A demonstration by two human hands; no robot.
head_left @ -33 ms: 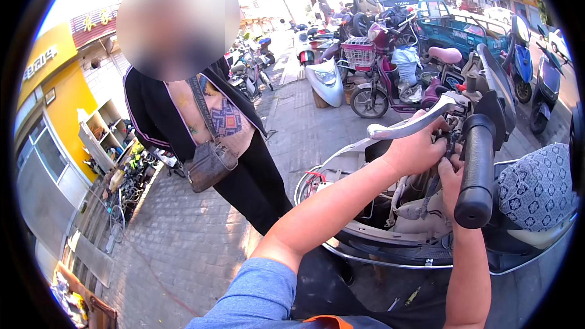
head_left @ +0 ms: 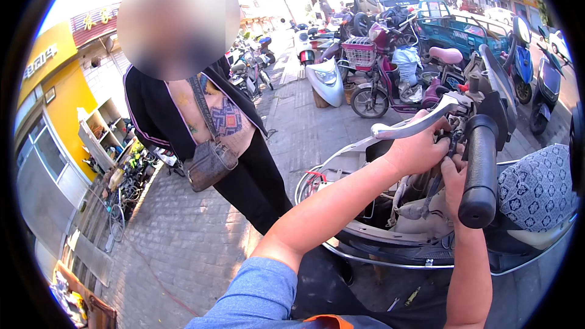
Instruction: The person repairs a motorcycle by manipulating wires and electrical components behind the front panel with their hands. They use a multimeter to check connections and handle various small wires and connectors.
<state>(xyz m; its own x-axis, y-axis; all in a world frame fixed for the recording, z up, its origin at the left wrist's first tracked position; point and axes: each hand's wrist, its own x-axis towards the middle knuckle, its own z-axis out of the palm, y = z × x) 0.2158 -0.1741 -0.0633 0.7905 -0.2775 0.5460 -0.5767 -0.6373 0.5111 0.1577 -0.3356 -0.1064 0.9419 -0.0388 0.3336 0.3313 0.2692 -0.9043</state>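
Observation:
Both of my hands work at the wires (head_left: 452, 141) under the handlebar of an opened-up electric scooter. My left hand (head_left: 425, 147) reaches in beneath the silver brake lever (head_left: 417, 120), its fingers closed in a pinch on the dark wires. Just below and to the right, my right hand (head_left: 453, 178) is closed too, thumb up, at the same wire bundle; its fingertips are partly hidden. The black handlebar grip (head_left: 479, 173) stands right beside it. Inside the open body (head_left: 420, 228), pale covers and loose cables show beneath my hands.
A person in a dark jacket (head_left: 146, 109) with a brown shoulder bag (head_left: 212, 166) stands at the left. A patterned seat cover (head_left: 536, 187) lies to the right. Parked scooters, including a purple one (head_left: 390, 79), line the far side. Small tools (head_left: 412, 296) lie on the ground.
The handlebar grip and brake lever have shifted very slightly to the right. Both hands stay closed at the wires.

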